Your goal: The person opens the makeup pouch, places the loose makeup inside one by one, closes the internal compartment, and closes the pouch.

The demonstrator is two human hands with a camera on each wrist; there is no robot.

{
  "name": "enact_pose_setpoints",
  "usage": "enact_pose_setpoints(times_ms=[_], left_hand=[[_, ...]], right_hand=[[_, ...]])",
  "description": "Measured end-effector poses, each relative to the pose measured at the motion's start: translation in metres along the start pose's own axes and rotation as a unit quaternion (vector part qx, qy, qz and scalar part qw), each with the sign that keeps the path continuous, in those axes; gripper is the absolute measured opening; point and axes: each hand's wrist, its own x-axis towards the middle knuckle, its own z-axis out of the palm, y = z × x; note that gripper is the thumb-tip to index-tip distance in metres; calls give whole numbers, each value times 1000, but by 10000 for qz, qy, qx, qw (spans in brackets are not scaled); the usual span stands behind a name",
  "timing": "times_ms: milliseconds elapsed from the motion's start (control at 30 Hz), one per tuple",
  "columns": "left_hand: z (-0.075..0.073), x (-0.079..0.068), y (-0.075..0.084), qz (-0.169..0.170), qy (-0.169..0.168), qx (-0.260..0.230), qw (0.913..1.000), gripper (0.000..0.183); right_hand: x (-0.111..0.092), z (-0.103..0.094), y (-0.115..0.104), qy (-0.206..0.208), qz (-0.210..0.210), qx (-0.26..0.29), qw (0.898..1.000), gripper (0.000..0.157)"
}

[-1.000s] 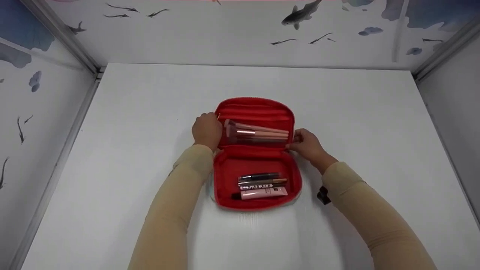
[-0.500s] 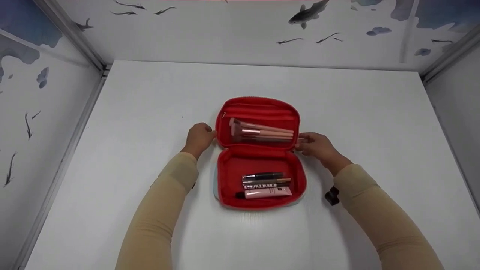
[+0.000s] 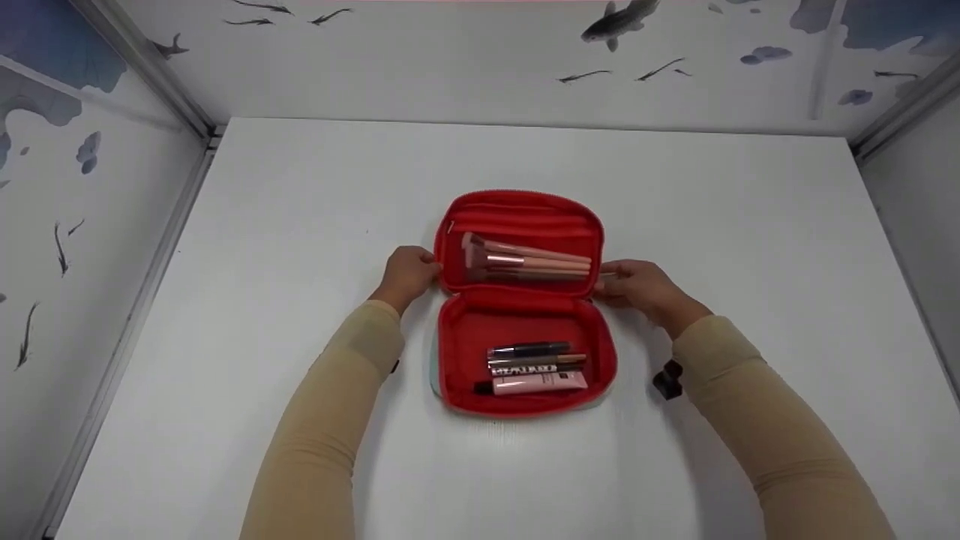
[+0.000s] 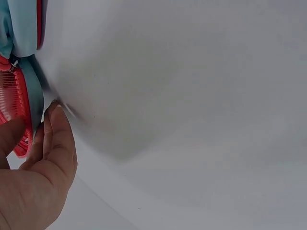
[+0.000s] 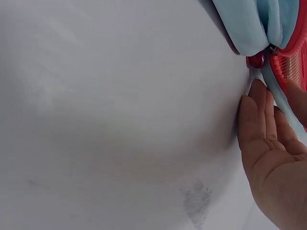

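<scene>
A makeup bag (image 3: 480, 326) with red lining and a light blue outside lies unfolded on the white table. Its far half carries several pink makeup brushes (image 3: 534, 262) behind a see-through mesh pocket. In the near half lie a pink tube (image 3: 536, 383) with a black cap and several slim cosmetic sticks (image 3: 529, 349). My left hand (image 3: 409, 274) pinches the far half's left edge, thumb on the red zip (image 4: 24, 103) and fingers against the blue outside. On the opposite edge, my right hand (image 3: 649, 289) does likewise, its thumb near the red zip and fingers along the blue side (image 5: 280, 93).
The white table (image 3: 315, 195) reaches back to a wall (image 3: 450, 67) printed with fish. Side panels (image 3: 45, 225) bound it left and right. A small black object (image 3: 667, 380) shows beside the right sleeve.
My left hand has come off the upper left corner by the inner zip pull and down to the far half's lower left edge. My right hand stays at the right edge.
</scene>
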Motion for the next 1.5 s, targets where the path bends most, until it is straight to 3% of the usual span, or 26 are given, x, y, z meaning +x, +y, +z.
enact_pose_setpoints(times_ms=[367,967,1300,1500], left_hand=[[3,1,2,-154,82,-658,9977,25],[4,3,9,471,453,-1149,9912,29],[5,3,15,497,685,-1312,9877,28],[3,0,18,714,853,-1539,9818,26]], right_hand=[[1,5,-7,231,-102,198,9995,41],[-2,0,-10,626,-749,16,9952,45],[-6,-4,-17,1000,-1068,-193,9890,40],[-10,-6,-20,1140,-1241,-263,9853,38]])
